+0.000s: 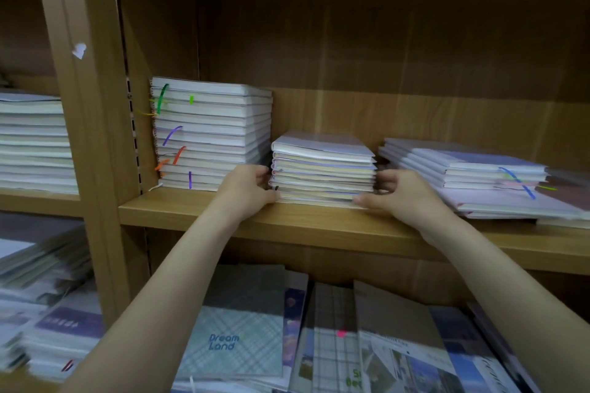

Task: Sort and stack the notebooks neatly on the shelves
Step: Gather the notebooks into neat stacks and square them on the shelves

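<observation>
Hands (two) (247, 187) (399, 193) grip middle stack (322, 169).

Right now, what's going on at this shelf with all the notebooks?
A person is tidying notebooks on a wooden shelf. The left hand and the right hand grip the two ends of the middle stack of white-edged notebooks, near its bottom. A taller stack with coloured ribbon bookmarks stands just left of it, and a lower, uneven stack lies to the right. More notebooks with patterned covers lie on the shelf below.
</observation>
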The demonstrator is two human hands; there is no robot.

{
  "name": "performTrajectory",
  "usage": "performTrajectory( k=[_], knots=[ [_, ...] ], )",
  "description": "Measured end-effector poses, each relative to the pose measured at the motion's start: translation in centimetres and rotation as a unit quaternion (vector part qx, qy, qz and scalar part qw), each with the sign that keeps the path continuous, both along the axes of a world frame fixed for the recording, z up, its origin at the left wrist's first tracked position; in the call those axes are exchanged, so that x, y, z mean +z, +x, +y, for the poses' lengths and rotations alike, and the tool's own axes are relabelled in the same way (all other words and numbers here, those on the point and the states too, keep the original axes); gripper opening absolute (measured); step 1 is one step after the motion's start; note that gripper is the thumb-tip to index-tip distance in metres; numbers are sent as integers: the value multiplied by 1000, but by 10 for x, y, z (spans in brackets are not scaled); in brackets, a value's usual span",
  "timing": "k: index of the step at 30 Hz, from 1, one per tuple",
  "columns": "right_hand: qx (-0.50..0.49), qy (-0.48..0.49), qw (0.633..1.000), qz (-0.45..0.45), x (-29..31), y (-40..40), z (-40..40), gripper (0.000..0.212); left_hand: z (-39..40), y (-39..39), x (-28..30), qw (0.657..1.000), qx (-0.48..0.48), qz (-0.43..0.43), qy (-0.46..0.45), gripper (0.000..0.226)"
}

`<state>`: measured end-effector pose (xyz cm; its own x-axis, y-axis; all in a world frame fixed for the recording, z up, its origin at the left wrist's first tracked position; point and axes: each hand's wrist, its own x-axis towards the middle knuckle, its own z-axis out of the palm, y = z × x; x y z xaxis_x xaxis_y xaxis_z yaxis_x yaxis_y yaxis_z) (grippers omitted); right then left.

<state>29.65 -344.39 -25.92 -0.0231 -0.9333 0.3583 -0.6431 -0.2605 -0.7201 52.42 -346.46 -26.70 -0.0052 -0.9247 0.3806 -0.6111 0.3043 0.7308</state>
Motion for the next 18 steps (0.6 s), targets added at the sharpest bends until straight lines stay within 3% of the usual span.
performTrajectory(
  k=[3, 8, 12, 18],
  knots=[
    [8, -23, 999, -28, -1, 4, -2, 31, 1, -5, -2, 999, 7, 11, -30, 33],
    [-10, -45, 999, 4, -2, 8, -3, 30, 2, -11, -9, 993, 59, -63, -85, 34],
    [9, -40, 998, -53, -4, 6, -4, 19, 4, -14, -12, 986, 78, -83, -122, 34],
    [44, 1, 990, -131, -3, 5, -1, 23, 8, 6, 4, 995, -71, 70, 26, 52]
  ],
)
